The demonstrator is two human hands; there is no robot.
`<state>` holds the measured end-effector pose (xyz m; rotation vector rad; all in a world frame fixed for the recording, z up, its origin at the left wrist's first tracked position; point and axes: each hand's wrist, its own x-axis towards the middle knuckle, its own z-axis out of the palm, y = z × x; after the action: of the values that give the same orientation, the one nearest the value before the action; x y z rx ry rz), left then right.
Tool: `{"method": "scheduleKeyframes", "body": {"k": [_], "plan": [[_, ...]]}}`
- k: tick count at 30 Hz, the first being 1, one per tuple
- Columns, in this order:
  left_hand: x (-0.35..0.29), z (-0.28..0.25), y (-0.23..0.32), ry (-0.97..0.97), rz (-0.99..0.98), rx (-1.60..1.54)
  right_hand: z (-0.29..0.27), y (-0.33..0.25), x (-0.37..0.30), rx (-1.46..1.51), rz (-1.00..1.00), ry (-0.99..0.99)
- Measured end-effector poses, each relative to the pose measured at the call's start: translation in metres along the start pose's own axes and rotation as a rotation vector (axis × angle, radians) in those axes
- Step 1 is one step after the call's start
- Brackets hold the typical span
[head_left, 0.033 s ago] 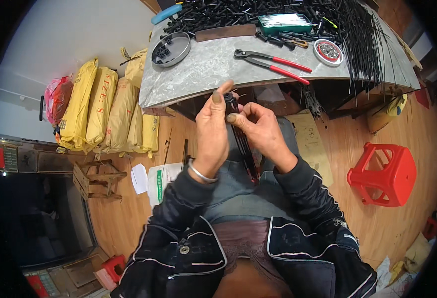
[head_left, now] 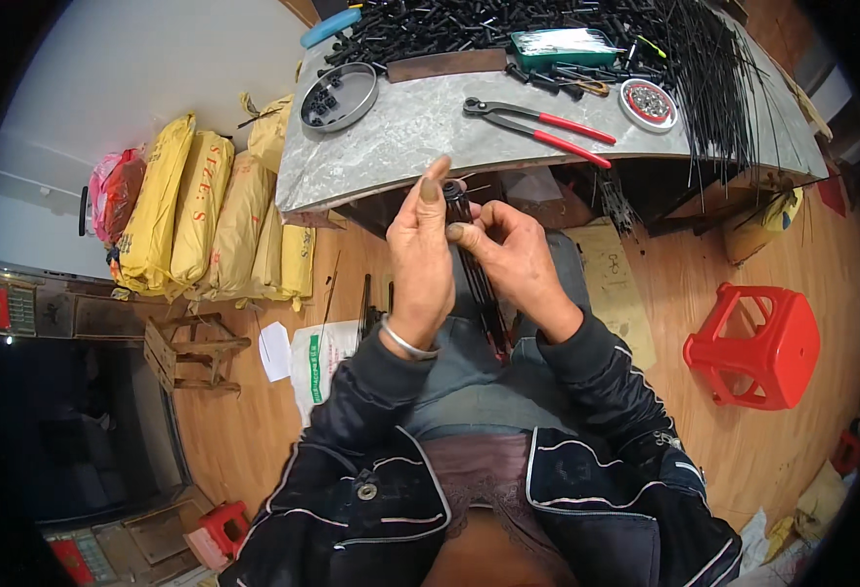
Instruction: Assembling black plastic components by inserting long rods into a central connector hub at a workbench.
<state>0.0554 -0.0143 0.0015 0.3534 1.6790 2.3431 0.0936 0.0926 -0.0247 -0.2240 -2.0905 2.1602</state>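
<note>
Yellow sacks (head_left: 205,220) are leaning against the wall on the far left, well apart from the work. Near the worktop's (head_left: 420,122) left edge a round tin (head_left: 338,97) is holding a few black pieces. Just below the worktop's near edge, over the lap, the left hand (head_left: 422,256) is closing its grip around a bundle of black rods (head_left: 476,269), thumb pointing up beside the bundle's top end. The right hand (head_left: 516,256) is gripping the same bundle from the other side, fingers wrapped over it, thumb pressing near the top. The bundle is running down toward the knees. The step in hand looks like evening up or capping the rod ends; the next move is calling for a steady hold and fine thumb work at the tip. Further right, red-handled pincers (head_left: 537,125) are lying on the worktop's middle, and a red stool (head_left: 754,342) is standing on the floor.
</note>
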Motion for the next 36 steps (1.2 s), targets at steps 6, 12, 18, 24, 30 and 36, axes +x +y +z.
{"method": "scheduleKeyframes", "body": {"k": [6,12,18,24,30,36], "plan": [[-0.004,-0.01,-0.01,0.13,0.229,0.412,0.006,0.012,-0.002,-0.062,-0.142,0.107],[-0.009,-0.004,0.008,0.157,0.404,0.905,0.011,0.011,-0.009,-0.172,-0.24,0.165],[-0.017,-0.017,0.017,0.095,0.275,0.698,-0.001,-0.005,-0.014,-0.188,-0.29,0.123],[-0.021,-0.02,0.038,-0.066,0.37,0.708,0.003,0.014,-0.006,0.019,-0.333,0.022],[-0.025,-0.023,0.05,-0.158,0.327,0.793,-0.007,0.005,-0.012,-0.005,-0.284,-0.088],[-0.026,-0.03,0.051,-0.273,0.214,0.598,-0.01,-0.01,-0.022,-0.021,-0.249,-0.152]]}}
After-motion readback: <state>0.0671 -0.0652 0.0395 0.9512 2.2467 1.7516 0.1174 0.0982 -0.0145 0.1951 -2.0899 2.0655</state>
